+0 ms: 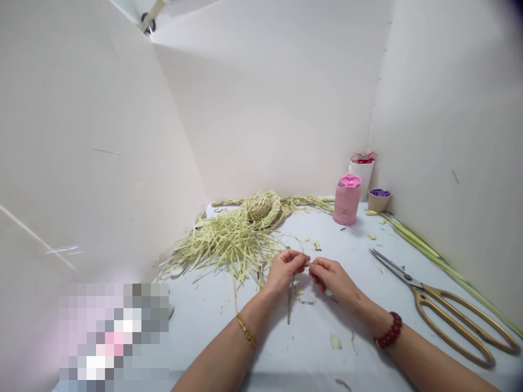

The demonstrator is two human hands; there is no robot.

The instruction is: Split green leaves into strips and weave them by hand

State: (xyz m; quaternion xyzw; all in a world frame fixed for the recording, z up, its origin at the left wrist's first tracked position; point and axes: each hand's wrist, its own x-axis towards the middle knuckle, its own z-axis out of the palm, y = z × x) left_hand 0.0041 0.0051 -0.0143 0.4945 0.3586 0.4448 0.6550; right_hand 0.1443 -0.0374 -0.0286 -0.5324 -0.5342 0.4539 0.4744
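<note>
Over the middle of the table my left hand and my right hand are close together, fingertips nearly touching. Both pinch a thin dried plant strip, whose darker end hangs below my left hand. Its short stretch between the fingers is mostly hidden. Just beyond my left hand spreads a heap of pale green straw-like strips. A rounded woven straw piece lies at the back of that heap. To the right of my right hand lie large scissors with gold handles, blades slightly apart.
A pink bottle stands at the back right, before a white cup of red items. Beside it is a small tan cup with purple contents. Long green stalks run along the right wall. Scraps dot the table.
</note>
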